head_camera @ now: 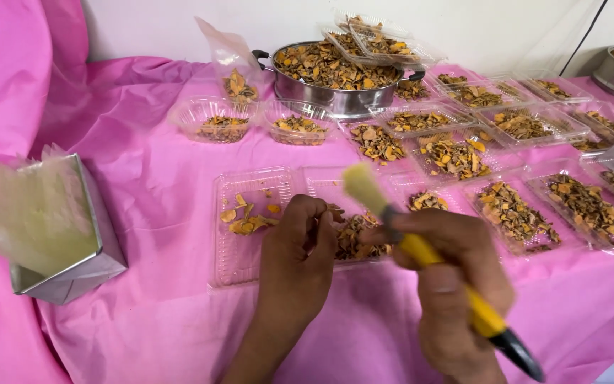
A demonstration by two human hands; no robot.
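Clear plastic clamshell trays (250, 227) lie in rows on the pink cloth (158, 178), most holding dried orange-brown slices. Steel pot (335, 75) at the rear is heaped with the same slices; a clear bag (232, 67) stands beside it. Foil-sided box (55, 227) of pale sheets sits at left. Left hand (296, 259): fingers curled nearly closed over the open tray, possibly pinching a slice; blurred. Right hand (456, 284): closed around a yellow-handled brush (421, 245), bristles up.
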